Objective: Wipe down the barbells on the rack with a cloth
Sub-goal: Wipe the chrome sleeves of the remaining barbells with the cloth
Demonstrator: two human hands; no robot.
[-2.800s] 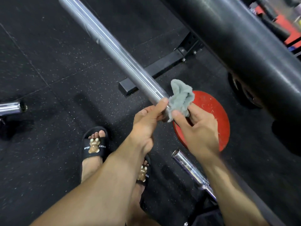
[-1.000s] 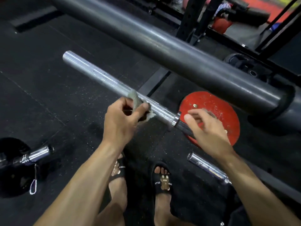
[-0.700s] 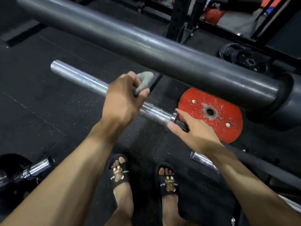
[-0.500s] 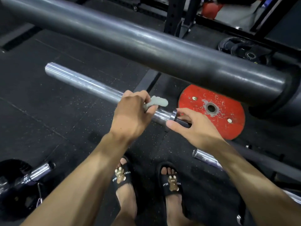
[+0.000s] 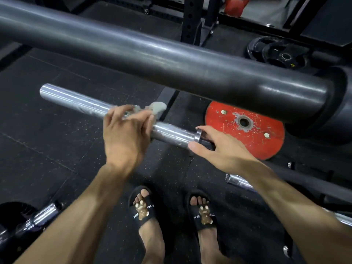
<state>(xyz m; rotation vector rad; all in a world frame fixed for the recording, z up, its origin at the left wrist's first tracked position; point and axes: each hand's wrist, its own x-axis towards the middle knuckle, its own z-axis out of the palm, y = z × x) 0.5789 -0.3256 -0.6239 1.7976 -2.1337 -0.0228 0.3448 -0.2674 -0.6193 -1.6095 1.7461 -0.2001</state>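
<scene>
Grey cloth [image 5: 156, 108] clamped on chrome barbell sleeve [image 5: 76, 100] by left hand [image 5: 124, 134]. Bar shaft gripped by right hand [image 5: 219, 149]. "EVERY BEAR" printed on black slides [image 5: 143, 210]. "5" marked on far-right black plate [image 5: 282, 56].

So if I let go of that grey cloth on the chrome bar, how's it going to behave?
The cloth bunches into soft folds under the left hand, so it is probably floppy and light. The chrome sleeve is round and shiny, so a loose cloth would likely slide off and drop to the floor. The right hand grips the bar at the collar, which probably steadies it.
</scene>
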